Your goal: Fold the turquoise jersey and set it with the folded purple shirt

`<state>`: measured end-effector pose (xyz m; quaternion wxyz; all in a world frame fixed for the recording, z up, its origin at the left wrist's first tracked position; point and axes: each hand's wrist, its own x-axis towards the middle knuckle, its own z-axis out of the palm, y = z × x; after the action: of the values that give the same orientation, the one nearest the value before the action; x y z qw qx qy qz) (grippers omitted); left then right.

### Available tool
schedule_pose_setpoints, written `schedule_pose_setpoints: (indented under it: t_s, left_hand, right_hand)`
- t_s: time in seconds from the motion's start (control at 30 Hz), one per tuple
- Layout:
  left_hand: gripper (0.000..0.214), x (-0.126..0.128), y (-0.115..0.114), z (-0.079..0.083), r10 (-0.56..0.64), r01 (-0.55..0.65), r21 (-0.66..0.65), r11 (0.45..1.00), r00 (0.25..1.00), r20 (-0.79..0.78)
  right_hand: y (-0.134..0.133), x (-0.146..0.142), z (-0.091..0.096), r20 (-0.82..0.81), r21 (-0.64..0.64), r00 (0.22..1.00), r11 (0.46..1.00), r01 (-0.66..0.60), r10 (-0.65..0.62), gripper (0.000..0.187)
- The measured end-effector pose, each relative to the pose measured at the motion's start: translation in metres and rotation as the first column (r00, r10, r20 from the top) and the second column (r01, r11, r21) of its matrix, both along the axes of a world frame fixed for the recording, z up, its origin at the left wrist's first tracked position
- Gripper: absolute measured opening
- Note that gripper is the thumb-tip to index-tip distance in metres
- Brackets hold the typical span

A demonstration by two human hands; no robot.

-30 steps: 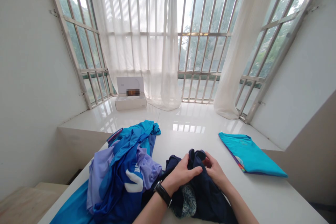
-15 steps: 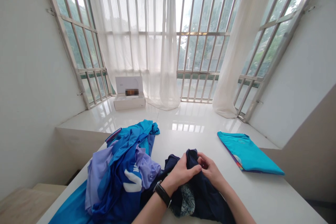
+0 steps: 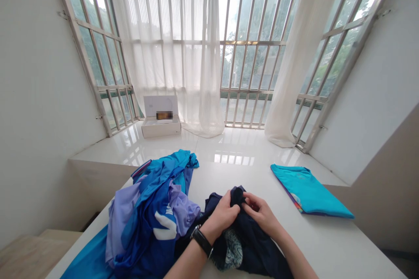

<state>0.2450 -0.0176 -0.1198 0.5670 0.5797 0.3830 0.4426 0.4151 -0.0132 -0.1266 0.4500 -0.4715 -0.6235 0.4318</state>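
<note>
My left hand (image 3: pixel 222 217) and my right hand (image 3: pixel 260 214) both pinch a gathered fold of a dark navy garment (image 3: pixel 253 244) lying on the white table (image 3: pixel 330 239). A patterned blue-grey lining (image 3: pixel 233 248) shows below my hands. A black wristwatch (image 3: pixel 201 240) sits on my left wrist. To the left of that hand lies a heaped pile of blue and lilac sports garments (image 3: pixel 147 213), touching the navy cloth. A folded turquoise T-shirt (image 3: pixel 309 191) lies flat to the right, apart from my right hand.
A white open box (image 3: pixel 161 123) with a blurred patch stands on the glossy white floor beyond the table. Tall barred windows (image 3: pixel 252 43) and white curtains (image 3: pixel 299 56) fill the far side. White walls flank both sides, with a lower wooden step at the bottom left.
My hands have drawn closer together, and the top of the navy garment is now bunched between them. The blue pile and the turquoise T-shirt stay in place, apart from a slight shift of the view.
</note>
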Motion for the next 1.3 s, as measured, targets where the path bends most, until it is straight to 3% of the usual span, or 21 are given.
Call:
schedule_pose_setpoints:
  t_s: [0.27,0.53,0.63,0.8,0.93,1.0,1.07,1.17,1.3]
  left_hand:
    - [0.042,-0.003,-0.001,0.004,-0.009,0.009,0.059,0.998,1.000,0.008]
    - [0.033,-0.005,-0.003,0.018,-0.026,0.025,0.006,1.000,0.981,0.192]
    - [0.041,-0.004,-0.004,0.023,-0.033,0.046,-0.034,0.998,0.949,0.314]
    - [0.046,-0.007,-0.001,0.031,0.057,0.005,-0.132,0.991,0.885,0.462]
    - [0.036,-0.020,0.005,0.037,0.086,-0.072,-0.049,0.996,0.896,0.435]
    - [0.031,-0.029,0.008,0.039,0.118,-0.119,-0.022,0.993,0.913,0.389]
    - [0.032,-0.036,0.011,0.041,0.163,-0.153,-0.056,0.987,0.920,0.356]
    - [0.038,-0.042,0.011,0.043,0.163,-0.129,-0.123,0.984,0.930,0.330]
    - [0.039,-0.041,0.009,0.045,0.083,-0.055,-0.108,0.993,0.957,0.279]
  right_hand:
    - [-0.001,0.001,0.010,-0.062,-0.007,0.997,0.999,0.051,-0.052,0.052]
    - [0.008,0.008,0.004,-0.098,-0.012,0.976,0.981,0.196,-0.196,0.065]
    - [0.004,0.007,0.012,-0.141,-0.014,0.982,0.992,0.128,-0.129,0.063]
    - [-0.007,0.005,0.021,-0.018,-0.074,0.998,0.995,-0.068,0.067,0.058]
    - [-0.009,0.003,0.023,0.036,-0.103,0.990,0.986,-0.130,0.134,0.049]
    - [-0.007,0.007,0.024,-0.005,-0.075,0.997,0.994,-0.081,0.081,0.042]
    - [-0.004,0.014,0.026,-0.112,-0.048,0.992,0.998,0.051,-0.056,0.036]
    - [-0.002,0.026,0.026,-0.300,-0.069,0.914,0.962,0.265,-0.273,0.033]
    - [0.000,0.034,0.023,-0.473,-0.061,0.798,0.917,0.394,-0.374,0.035]
